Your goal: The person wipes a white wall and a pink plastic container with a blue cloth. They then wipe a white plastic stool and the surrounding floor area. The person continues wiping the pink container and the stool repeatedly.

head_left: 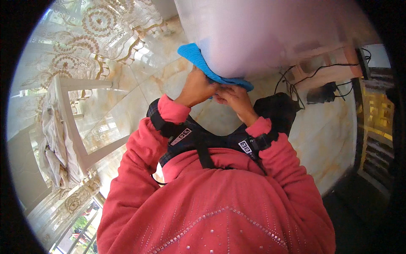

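A blue ribbed cloth (191, 54) lies folded along the lower edge of a large pale pinkish, smooth panel (262, 34). My left hand (197, 86) grips the cloth from the left, fingers partly hidden beneath it. My right hand (234, 99) holds its lower right part with curled fingers, touching or very near my left hand. Both wrists wear dark straps over pink sleeves.
Black cables (317, 66) and a dark object (321, 95) sit right of the panel. A white frame (95, 84) with a draped pale cloth (61, 148) stands left, near lace curtains (97, 23). Marble-look floor tiles (139, 97) surround me. A dark-framed yellow item (378, 118) is far right.
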Tool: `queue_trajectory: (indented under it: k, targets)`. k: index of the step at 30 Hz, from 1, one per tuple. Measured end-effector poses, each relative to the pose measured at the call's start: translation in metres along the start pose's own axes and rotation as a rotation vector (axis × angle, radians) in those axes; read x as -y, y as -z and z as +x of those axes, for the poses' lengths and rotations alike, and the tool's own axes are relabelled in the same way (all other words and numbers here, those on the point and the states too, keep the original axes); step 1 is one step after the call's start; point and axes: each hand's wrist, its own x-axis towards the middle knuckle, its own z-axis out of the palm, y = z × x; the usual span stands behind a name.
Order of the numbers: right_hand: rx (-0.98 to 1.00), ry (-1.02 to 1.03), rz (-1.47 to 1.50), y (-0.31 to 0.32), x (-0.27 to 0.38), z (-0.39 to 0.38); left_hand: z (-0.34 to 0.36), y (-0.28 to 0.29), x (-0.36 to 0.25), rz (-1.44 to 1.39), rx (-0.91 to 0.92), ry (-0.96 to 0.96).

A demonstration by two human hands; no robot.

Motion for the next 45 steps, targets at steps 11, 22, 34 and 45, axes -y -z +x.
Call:
queue_trajectory:
  k: [11,22,34,45]
  targets:
    - [-0.089,-0.184,0.576,0.012,-0.035,0.034,-0.01,0.077,-0.109,0.132,-0.529,-0.692]
    - [-0.37,0.326,-0.312,0.108,-0.144,0.095,0.029,0.069,-0.216,0.669,-0.864,-1.132]
    - [-0.866,0.858,-0.299,0.199,0.07,0.038,0.052,0.076,-0.245,0.946,-0.992,-1.216]
    - [-1.085,1.39,-0.49,0.16,0.27,-0.023,0.047,0.091,-0.242,1.107,-0.957,-1.229]
